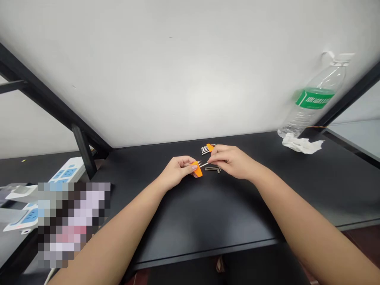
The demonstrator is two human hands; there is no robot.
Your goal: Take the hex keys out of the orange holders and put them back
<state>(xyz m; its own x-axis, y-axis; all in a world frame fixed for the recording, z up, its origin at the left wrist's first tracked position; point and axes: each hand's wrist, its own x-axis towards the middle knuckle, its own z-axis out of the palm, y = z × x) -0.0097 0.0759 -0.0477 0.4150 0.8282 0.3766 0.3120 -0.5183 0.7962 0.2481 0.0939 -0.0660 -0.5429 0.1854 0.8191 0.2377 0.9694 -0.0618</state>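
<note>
My left hand (pixel 180 169) is closed around an orange hex key holder (pixel 198 171), with thin metal keys sticking out of its right side. The fingertips of my right hand (pixel 230 159) pinch the end of a slim metal hex key (pixel 204 164) whose other end meets the orange holder. Just behind my hands, a second orange holder (pixel 210 147) with several keys fanned to the left lies on the table. Loose L-shaped hex keys (pixel 212 169) lie under my right fingers, partly hidden by them.
The black table (pixel 208 221) meets a white wall at the back. A clear plastic bottle (pixel 314 99) with a green label and a crumpled white tissue (pixel 303 143) are at the back right. A white power strip (pixel 73 168) and a blurred-out object (pixel 80 217) are at the left.
</note>
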